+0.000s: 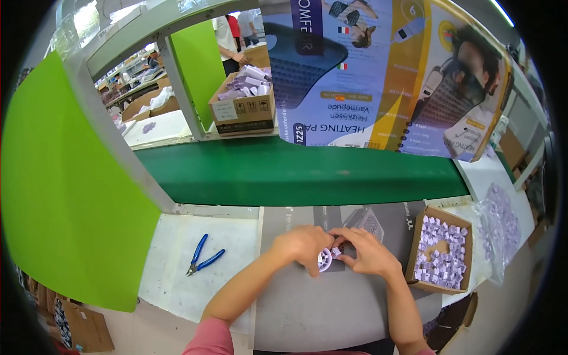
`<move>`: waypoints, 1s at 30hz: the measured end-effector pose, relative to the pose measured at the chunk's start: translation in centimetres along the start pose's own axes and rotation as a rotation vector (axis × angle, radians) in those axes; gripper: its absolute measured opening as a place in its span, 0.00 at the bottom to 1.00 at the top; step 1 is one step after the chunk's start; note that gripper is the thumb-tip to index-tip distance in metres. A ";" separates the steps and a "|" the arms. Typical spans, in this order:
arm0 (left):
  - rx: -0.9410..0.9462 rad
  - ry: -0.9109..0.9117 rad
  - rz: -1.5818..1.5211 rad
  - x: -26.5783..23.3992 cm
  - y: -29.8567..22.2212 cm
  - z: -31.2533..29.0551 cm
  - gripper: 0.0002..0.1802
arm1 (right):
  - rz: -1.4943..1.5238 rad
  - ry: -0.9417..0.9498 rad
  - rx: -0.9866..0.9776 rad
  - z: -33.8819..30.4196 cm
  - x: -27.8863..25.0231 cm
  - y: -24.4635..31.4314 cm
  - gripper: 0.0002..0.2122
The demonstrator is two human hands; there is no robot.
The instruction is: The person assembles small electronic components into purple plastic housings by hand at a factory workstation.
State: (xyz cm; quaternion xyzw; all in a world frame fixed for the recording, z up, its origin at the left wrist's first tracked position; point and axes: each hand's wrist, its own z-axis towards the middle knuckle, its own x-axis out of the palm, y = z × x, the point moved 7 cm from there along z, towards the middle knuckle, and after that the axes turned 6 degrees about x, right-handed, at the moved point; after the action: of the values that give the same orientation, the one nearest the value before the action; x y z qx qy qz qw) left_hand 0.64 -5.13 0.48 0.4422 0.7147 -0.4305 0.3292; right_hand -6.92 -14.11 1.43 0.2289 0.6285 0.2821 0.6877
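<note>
Over the grey work mat (307,313), my two hands meet near the middle. My left hand (303,244) is closed round a light purple round plastic part (324,260) with an open, ring-like end. Between the thumb and fingers of my right hand (368,251) is a small light purple plastic piece (336,252), held right beside the round part; whether the two touch is hard to make out. To the left, blue-handled side cutters (204,255) lie with handles spread on the white tabletop.
At my right stands a cardboard box (416,260) of small purple pieces, with a plastic bag (494,236) of more beyond it. A green conveyor belt (307,174) runs across behind the mat. Printed packaging sheet (378,77) hangs above it. A green panel (77,189) borders the left. Beyond, a carton (245,115) holds purple parts near a person.
</note>
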 end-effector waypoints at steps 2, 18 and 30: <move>0.028 -0.007 -0.037 0.1 0.5 0.0 0.36 | 0.073 -0.005 0.024 0.1 0.1 0.0 0.31; 0.430 -0.634 -1.210 -4.9 3.3 1.4 0.49 | 0.763 -0.519 0.067 -0.1 -4.5 -4.2 0.12; 0.592 -0.648 -1.346 -5.4 2.5 0.9 0.51 | 0.790 -0.695 -0.075 -1.4 -5.3 -2.6 0.09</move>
State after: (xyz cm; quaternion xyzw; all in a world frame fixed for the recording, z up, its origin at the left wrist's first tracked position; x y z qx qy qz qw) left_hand 5.13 -7.27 3.94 -0.1615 0.5532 -0.8151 0.0591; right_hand -8.34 -19.63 3.43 0.5034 0.2186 0.4495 0.7047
